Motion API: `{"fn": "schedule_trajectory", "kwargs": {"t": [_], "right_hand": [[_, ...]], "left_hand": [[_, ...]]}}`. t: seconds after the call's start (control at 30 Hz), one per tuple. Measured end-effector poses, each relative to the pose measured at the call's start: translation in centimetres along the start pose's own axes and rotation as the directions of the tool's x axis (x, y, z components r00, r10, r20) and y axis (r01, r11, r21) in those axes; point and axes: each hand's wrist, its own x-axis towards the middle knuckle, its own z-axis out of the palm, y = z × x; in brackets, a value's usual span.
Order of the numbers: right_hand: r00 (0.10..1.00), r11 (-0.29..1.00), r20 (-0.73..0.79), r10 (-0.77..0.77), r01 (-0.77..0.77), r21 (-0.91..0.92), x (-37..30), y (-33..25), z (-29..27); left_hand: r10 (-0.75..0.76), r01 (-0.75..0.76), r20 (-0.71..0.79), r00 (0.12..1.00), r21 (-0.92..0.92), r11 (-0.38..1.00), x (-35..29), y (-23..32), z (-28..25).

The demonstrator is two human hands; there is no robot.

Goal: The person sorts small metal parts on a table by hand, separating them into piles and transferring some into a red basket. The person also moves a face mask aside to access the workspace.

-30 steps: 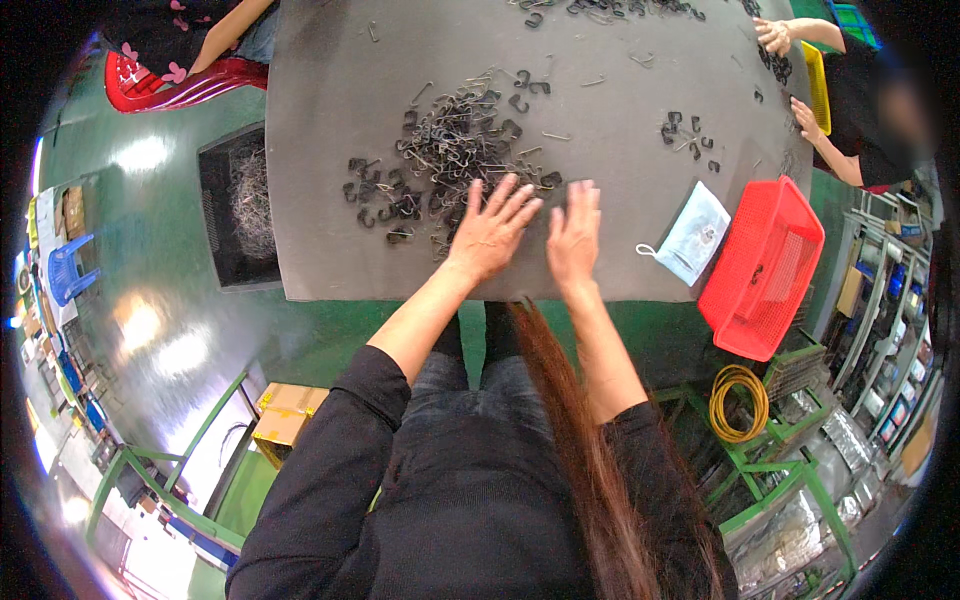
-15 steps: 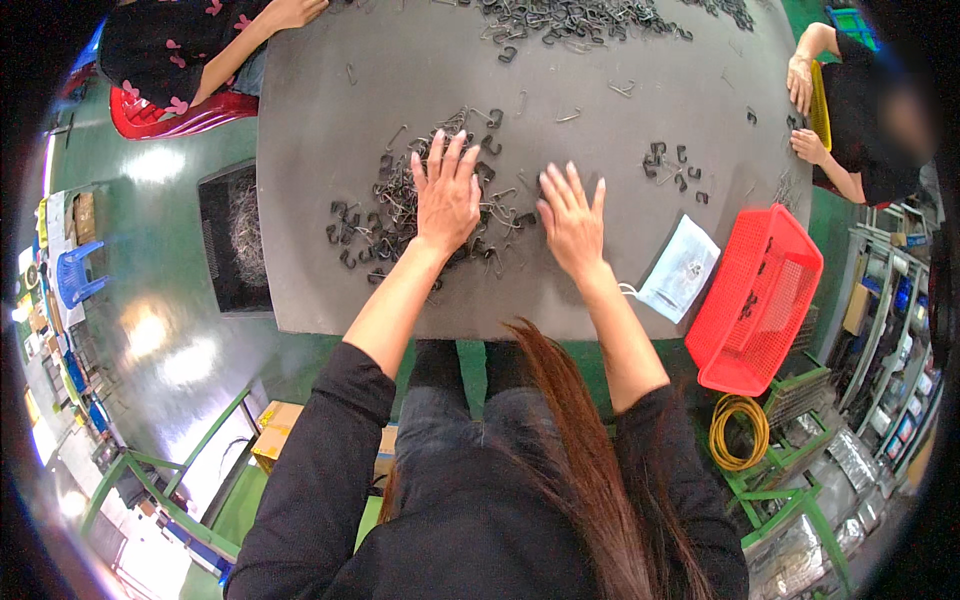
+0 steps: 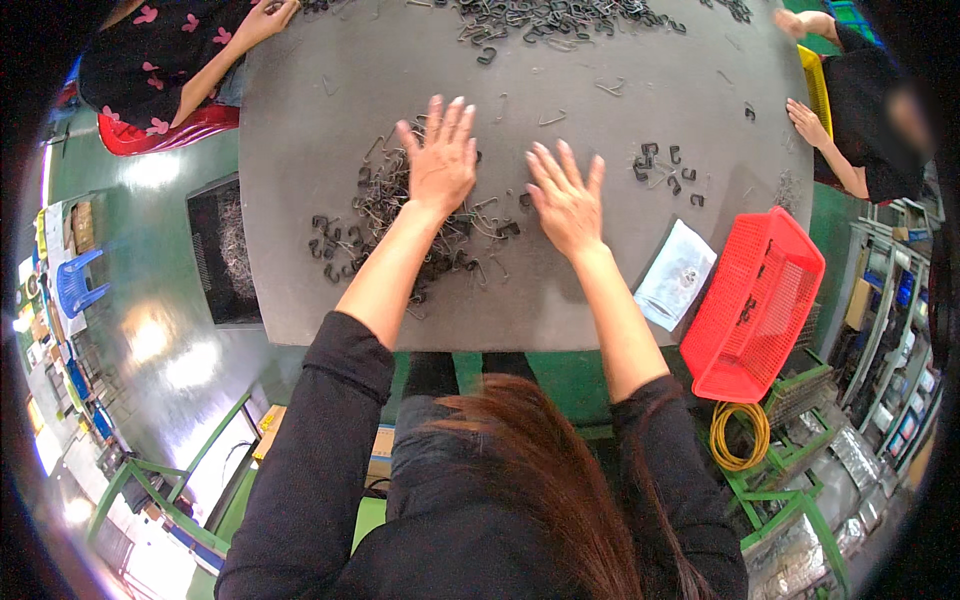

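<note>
A loose pile of small black hooks with bent wires (image 3: 378,195) lies on the grey table (image 3: 590,300) in front of me. My left hand (image 3: 441,170) is over the pile's right part, palm down with fingers spread; it hides the pieces under it. To the right of the pile, my right hand (image 3: 568,205) is also palm down with its fingers apart. One black piece (image 3: 525,201) shows beside its fingertips. I see nothing held in either hand. A small group of black hooks (image 3: 665,172) lies farther right.
A red mesh basket (image 3: 745,330) with a few black pieces stands at the table's right edge, beside a pale blue face mask (image 3: 676,275). A bigger hook heap (image 3: 560,20) lies at the far side. Co-workers' hands (image 3: 808,124) are at the right and far left edges.
My left hand has moved slightly farther across the pile, and my right hand a little leftward. The right co-worker's far hand has lifted away from the other. The view has shifted slightly.
</note>
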Motion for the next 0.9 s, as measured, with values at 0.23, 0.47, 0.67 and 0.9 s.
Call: {"fn": "schedule_trajectory", "kwargs": {"t": [0.23, 0.47, 0.67, 0.9], "right_hand": [[0.986, 0.975, 0.063, 0.155, -0.163, 0.15, -6.9, 0.7, -1.2], [0.992, 0.987, 0.007, 0.13, -0.13, 0.099, -4.4, -0.7, 0.6], [0.997, 0.986, 0.079, -0.017, 0.004, 0.165, -7.4, -3.9, -0.4], [0.997, 0.984, -0.029, 0.078, -0.072, 0.165, -4.4, -4.8, -0.2]], "left_hand": [[0.271, -0.264, 0.049, 0.961, -0.121, 0.957, 2.8, 5.4, 1.7], [0.212, -0.206, 0.128, 0.969, -0.056, 0.977, -5.8, 2.4, -0.7], [0.245, -0.239, 0.174, 0.954, -0.052, 0.97, -12.6, 2.4, -2.5], [0.153, -0.147, 0.201, 0.968, -0.044, 0.988, -16.4, 0.2, -4.0]]}}
